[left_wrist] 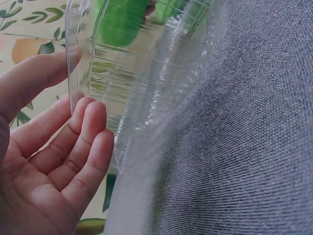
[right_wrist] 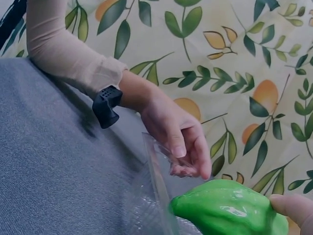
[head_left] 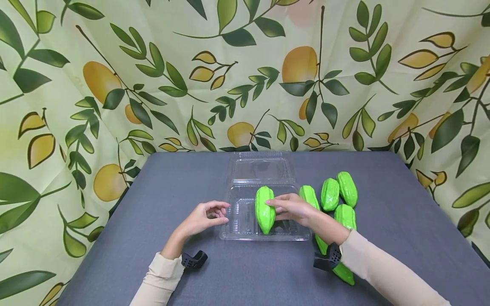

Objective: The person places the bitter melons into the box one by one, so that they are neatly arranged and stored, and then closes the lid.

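Note:
In the head view, my right hand [head_left: 292, 208] pinches a glossy green ridged fruit [head_left: 265, 210], pod-shaped with a pointed end. The fruit is over the base of a clear plastic clamshell container [head_left: 264, 236], whose lid [head_left: 262, 170] lies folded back behind it. My left hand [head_left: 204, 219] is at the container's left edge with thumb and fingers bent loosely. In the left wrist view, the fingertips [left_wrist: 93, 120] of that hand touch the clear rim. The right wrist view shows the held fruit [right_wrist: 230, 208] close up, beside the container's side.
Several more green fruits [head_left: 330, 194] lie to the right of the container, some partly hidden by the right forearm. Grey cloth [head_left: 183, 178] covers the table. A curtain printed with leaves and fruit [head_left: 245, 85] hangs behind and at the sides.

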The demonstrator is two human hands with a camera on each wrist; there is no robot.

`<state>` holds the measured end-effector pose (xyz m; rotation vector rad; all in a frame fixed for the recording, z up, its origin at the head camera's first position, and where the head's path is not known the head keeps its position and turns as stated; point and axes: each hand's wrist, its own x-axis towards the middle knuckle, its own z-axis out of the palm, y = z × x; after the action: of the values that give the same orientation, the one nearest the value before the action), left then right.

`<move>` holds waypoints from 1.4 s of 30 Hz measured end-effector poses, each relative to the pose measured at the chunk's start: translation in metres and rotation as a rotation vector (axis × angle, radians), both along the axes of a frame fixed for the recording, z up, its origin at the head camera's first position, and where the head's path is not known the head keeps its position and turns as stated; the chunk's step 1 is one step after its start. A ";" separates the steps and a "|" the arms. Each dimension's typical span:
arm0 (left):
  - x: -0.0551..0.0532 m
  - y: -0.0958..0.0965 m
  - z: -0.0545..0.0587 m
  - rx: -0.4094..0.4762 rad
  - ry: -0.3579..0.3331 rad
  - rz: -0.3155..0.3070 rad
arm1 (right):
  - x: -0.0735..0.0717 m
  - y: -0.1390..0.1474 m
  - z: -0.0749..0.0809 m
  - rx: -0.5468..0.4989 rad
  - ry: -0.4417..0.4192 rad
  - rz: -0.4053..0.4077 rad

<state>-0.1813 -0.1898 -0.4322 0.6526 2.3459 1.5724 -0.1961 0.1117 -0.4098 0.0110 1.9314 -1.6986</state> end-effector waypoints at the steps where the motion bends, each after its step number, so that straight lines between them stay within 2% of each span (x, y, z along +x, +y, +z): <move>1: 0.000 0.000 0.000 -0.001 0.000 -0.002 | 0.000 -0.001 -0.001 -0.005 -0.004 0.002; 7: 0.000 0.001 0.000 0.010 0.019 -0.013 | 0.000 -0.010 -0.004 -0.002 -0.008 -0.001; 11: 0.000 -0.001 -0.003 0.039 0.088 -0.036 | 0.000 -0.018 -0.008 0.002 -0.011 -0.013; 14: -0.001 -0.002 -0.005 0.051 0.112 -0.045 | -0.001 -0.024 -0.011 0.003 -0.018 -0.029; 21: 0.000 -0.001 -0.001 0.010 0.035 -0.007 | -0.002 -0.036 -0.015 0.016 -0.023 -0.041; 24: 0.000 -0.001 0.000 0.007 0.026 -0.004 | -0.002 -0.041 -0.015 0.020 -0.025 -0.035; 42: 0.000 0.000 0.001 -0.013 0.030 -0.010 | -0.008 -0.066 -0.017 0.029 -0.025 -0.038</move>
<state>-0.1812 -0.1896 -0.4311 0.6877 2.3684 1.5530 -0.2037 0.0457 -0.4271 0.0800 1.9493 -1.6868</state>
